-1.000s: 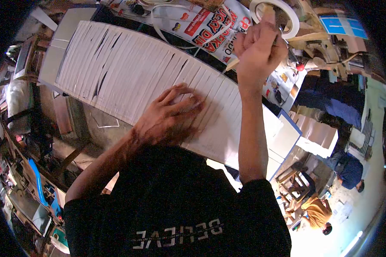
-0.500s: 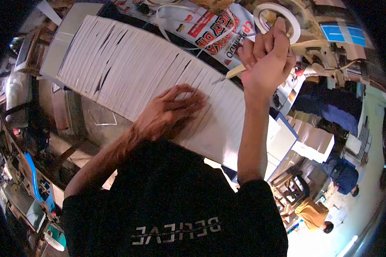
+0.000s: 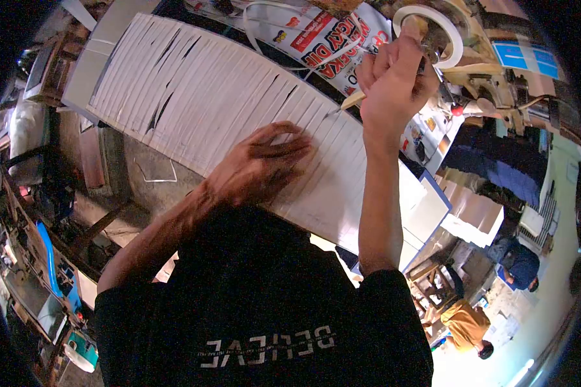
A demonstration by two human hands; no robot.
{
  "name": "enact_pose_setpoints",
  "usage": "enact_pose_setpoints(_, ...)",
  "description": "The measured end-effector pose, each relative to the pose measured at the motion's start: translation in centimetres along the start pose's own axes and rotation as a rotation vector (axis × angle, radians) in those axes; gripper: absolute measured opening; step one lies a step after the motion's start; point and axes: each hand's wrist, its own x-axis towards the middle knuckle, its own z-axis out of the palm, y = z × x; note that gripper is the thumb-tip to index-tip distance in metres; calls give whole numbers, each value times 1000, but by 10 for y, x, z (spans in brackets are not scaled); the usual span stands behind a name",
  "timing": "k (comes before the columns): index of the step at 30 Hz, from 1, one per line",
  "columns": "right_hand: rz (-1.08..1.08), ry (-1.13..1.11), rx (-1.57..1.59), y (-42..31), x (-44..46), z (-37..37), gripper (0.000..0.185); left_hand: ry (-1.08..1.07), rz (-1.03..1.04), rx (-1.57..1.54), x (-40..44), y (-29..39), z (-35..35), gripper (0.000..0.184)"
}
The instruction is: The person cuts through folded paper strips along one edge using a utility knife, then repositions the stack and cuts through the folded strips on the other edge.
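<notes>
A long row of narrow white pieces (image 3: 219, 84), packed side by side, stretches across the work surface, with dark gaps between some of them. My left hand (image 3: 261, 161) lies on this row near its middle, fingers apart and lightly bent, slightly blurred. My right hand (image 3: 397, 90) is closed around a slim tool with a pale yellow handle (image 3: 353, 100). The tool's thin metal tip points down-left at the row, just right of my left fingers; whether it touches cannot be made out. My right fingers hide the rest of the handle.
Beyond the row lie a printed plastic banner (image 3: 332, 39) and a white ring-shaped roll (image 3: 455, 48). A grey-white board (image 3: 426, 213) shows at the right end. Two people, one in an orange shirt (image 3: 468, 326), one in dark blue (image 3: 521, 263), are farther off at right.
My right hand and the tool have shifted slightly to the left and up. My left hand stays on the row, a little farther right and up. The view has tilted slightly.
</notes>
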Motion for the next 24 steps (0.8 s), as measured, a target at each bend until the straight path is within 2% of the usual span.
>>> enact_pose_setpoints(1, -35, -98, 13, 3, 2, -2, 45, 7, 16, 10, -1, 1, 0, 40)
enact_pose_setpoints(2, -70, -196, 26, 6, 5, -4, 44, 22, -40, -104, -2, 0, 2, 37)
enact_pose_setpoints(5, -188, -305, 42, 22, 18, -12, 42, 27, -72, -181, -1, -2, 0, 31)
enact_pose_setpoints(6, -185, -310, 41, 16, 19, -9, 42, 25, -66, -166, -2, -4, 0, 29)
enact_pose_setpoints(8, -37, -123, 17, 0, 20, -4, 38, -4, -43, -141, -2, -8, -3, 26)
enact_pose_setpoints(10, -367, -146, -111, 49, 26, -21, 33, -38, -18, -128, -2, -6, -2, 24)
enact_pose_setpoints(11, -540, -200, -432, 59, 27, -30, 15, 11, -103, -234, -3, -2, 2, 24)
enact_pose_setpoints(13, -604, -171, -397, 39, 28, -16, 19, 70, -169, -340, 2, 0, 2, 24)
enact_pose_setpoints(14, -452, -138, -186, 21, 26, -12, 32, 69, -10, -142, 3, -3, 0, 25)
enact_pose_setpoints(15, -316, -81, 42, -5, 20, -1, 46, 62, 53, -44, -2, -9, -1, 25)
enact_pose_setpoints(16, -241, -67, 86, -21, 16, 4, 47, 61, 116, 53, -7, -14, -2, 26)
enact_pose_setpoints(19, -107, -32, 40, -44, 7, 15, 47, -35, 61, 199, -2, -18, -12, 47)
enact_pose_setpoints(20, -109, -32, 41, -42, 6, 16, 47, 14, 247, 469, -1, -15, -11, 37)
enact_pose_setpoints(22, -63, -129, 85, -35, 1, 14, 46, 66, 431, 737, 1, -10, -8, 29)
enact_pose_setpoints(24, 2, -116, 151, -27, -1, 13, 44, 139, 263, 691, 0, -8, -3, 27)
